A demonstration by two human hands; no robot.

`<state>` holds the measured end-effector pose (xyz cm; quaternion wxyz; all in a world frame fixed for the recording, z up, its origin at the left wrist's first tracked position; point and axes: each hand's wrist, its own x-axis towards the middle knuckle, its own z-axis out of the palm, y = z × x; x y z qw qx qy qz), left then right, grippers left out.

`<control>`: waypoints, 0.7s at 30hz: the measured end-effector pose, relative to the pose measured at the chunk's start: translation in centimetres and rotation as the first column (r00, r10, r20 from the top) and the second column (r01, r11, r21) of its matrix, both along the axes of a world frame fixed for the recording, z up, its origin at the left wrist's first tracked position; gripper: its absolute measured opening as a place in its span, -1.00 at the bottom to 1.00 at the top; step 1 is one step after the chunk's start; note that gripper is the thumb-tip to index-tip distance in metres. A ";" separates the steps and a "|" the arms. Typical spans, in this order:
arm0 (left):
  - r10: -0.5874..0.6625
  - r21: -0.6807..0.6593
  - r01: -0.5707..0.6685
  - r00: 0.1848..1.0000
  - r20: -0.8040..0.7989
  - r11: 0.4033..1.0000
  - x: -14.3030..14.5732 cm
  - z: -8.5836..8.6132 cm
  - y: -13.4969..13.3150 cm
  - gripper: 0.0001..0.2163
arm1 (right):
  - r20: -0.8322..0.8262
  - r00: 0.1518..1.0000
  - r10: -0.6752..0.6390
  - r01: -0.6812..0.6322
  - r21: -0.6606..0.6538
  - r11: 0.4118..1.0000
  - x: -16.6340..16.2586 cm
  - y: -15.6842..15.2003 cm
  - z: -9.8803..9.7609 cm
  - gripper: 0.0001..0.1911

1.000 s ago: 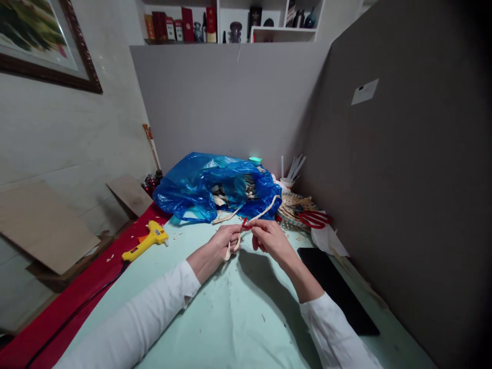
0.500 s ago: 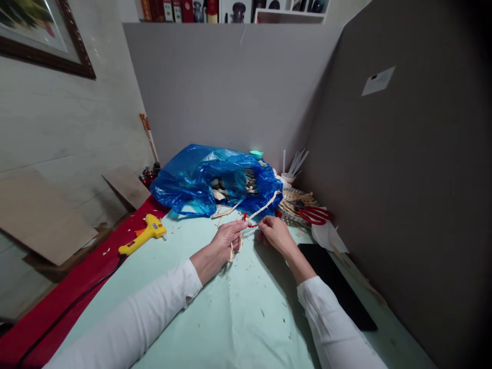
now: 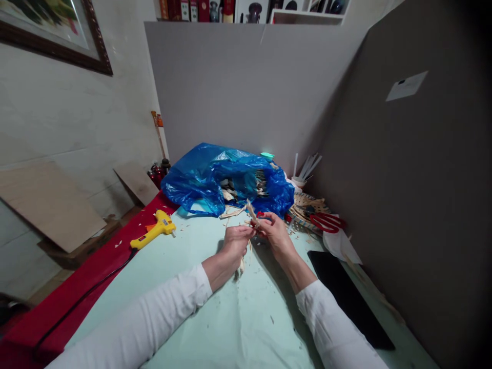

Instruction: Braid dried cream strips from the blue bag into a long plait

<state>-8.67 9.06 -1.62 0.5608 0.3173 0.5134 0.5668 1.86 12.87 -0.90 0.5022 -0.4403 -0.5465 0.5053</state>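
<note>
My left hand (image 3: 235,246) is closed around a pale dried plant-fibre strip (image 3: 250,209). One end of the strip rises above the fingers, and a frayed end (image 3: 240,265) hangs below the hand. A thin red cord (image 3: 260,214) shows at the fingertips of my right hand (image 3: 279,237), which pinches it against the strip. Both hands meet over the pale green cloth (image 3: 207,312), fingertips touching or nearly so. How the cord lies round the strip is hidden by the fingers.
Behind the hands lies an open blue plastic bag (image 3: 192,177) with pale pieces inside. A yellow glue gun (image 3: 154,230) rests at left, its cable trailing forward. Red-handled scissors (image 3: 328,222) lie on a woven basket (image 3: 303,218) at right, near a black flat panel (image 3: 349,302).
My right hand has closed in on the left, and the red cord stretched between them is now bunched at the fingertips. The strip's upper end stands more upright. The view has shifted slightly left.
</note>
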 end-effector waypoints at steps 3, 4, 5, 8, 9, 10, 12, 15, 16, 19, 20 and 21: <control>0.006 0.030 -0.006 1.000 0.001 1.000 0.0 0.1 -0.3 -0.79 | 0.004 1.000 0.026 -0.026 0.050 0.998 0.1 -0.1 -0.1 -0.63; 0.004 0.040 -0.004 1.000 0.003 0.999 0.0 0.2 -0.4 -0.78 | 0.018 0.999 0.042 -0.043 0.072 0.996 0.1 -0.2 0.0 -0.67; 0.000 0.050 0.000 1.000 0.007 0.999 0.0 0.3 -0.5 -0.77 | 0.036 0.998 0.059 -0.062 0.093 0.994 0.2 -0.3 0.1 -0.72; -0.009 0.069 0.008 1.000 0.026 0.998 -0.2 0.5 -0.6 -0.77 | 0.098 0.989 0.114 -0.127 0.139 0.982 0.7 -0.5 0.4 -0.83; -0.009 0.065 0.007 1.000 0.030 0.998 -0.2 0.6 -0.6 -0.78 | 0.114 0.984 0.136 -0.152 0.148 0.977 0.8 -0.5 0.5 -0.84; -0.010 0.055 0.008 0.999 0.032 0.998 -0.2 0.6 -0.5 -0.79 | 0.125 0.980 0.155 -0.174 0.154 0.973 1.0 -0.6 0.5 -0.83; -0.015 0.030 0.014 0.999 0.031 0.999 -0.3 0.6 -0.4 -0.80 | 0.134 0.975 0.176 -0.197 0.162 0.967 1.1 -0.6 0.4 -0.80; -0.034 0.007 0.033 0.999 0.022 0.999 -0.2 0.6 -0.3 -0.86 | 0.120 0.981 0.154 -0.172 0.154 0.973 1.0 -0.7 0.0 -0.73; -0.040 0.003 0.040 0.999 0.015 0.999 -0.2 0.5 -0.3 -0.88 | 0.114 0.983 0.143 -0.159 0.146 0.976 0.9 -0.7 -0.1 -0.69; -0.054 0.002 0.054 0.998 -0.017 0.999 -0.1 0.4 -0.4 -0.88 | 0.103 0.988 0.111 -0.123 0.122 0.985 0.5 -0.8 -0.3 -0.65; -0.055 0.002 0.055 0.998 -0.029 0.998 -0.1 0.3 -0.4 -0.87 | 0.104 0.990 0.098 -0.110 0.118 0.987 0.4 -0.8 -0.4 -0.64; -0.055 0.004 0.055 0.998 -0.040 0.998 0.0 0.2 -0.4 -0.85 | 0.109 0.990 0.086 -0.098 0.114 0.989 0.4 -0.8 -0.5 -0.63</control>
